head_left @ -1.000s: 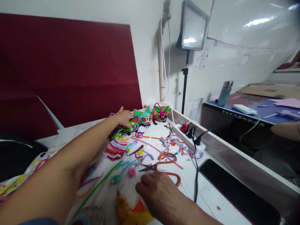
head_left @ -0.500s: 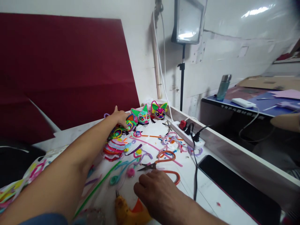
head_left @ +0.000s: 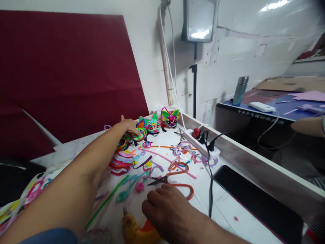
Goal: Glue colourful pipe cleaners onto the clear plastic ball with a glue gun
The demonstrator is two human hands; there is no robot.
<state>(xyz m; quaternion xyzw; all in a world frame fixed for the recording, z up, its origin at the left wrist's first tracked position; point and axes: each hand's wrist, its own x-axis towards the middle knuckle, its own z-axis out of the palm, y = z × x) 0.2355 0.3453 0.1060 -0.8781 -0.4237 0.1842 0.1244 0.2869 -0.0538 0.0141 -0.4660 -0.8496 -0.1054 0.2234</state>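
Observation:
My left hand (head_left: 130, 126) stretches to the back of the white table, thumb raised and apart, fingertips on a yellow-green pipe-cleaner animal head (head_left: 140, 135). Beside it stand a green-eared animal head (head_left: 153, 126) and a pink one with green ears (head_left: 170, 119); another is partly behind my forearm. My right hand (head_left: 165, 206) rests in front with curled fingers, and whatever they may hold is hidden. Just beyond it lie orange-handled scissors (head_left: 162, 179), blades spread. A yellow glue gun (head_left: 134, 228) lies to its left, partly covered by the hand.
Pipe-cleaner scraps (head_left: 184, 150) and a striped red-pink piece (head_left: 122, 162) lie about. A power strip (head_left: 203, 145) with a trailing black cable and a black phone (head_left: 259, 203) are at right, along the raised table edge (head_left: 254, 162). Another person's arm (head_left: 308, 126) shows far right.
The view has shifted slightly. At my left fingertips, the yellow-green head looks a little turned. My right hand stays near the scissors and glue gun.

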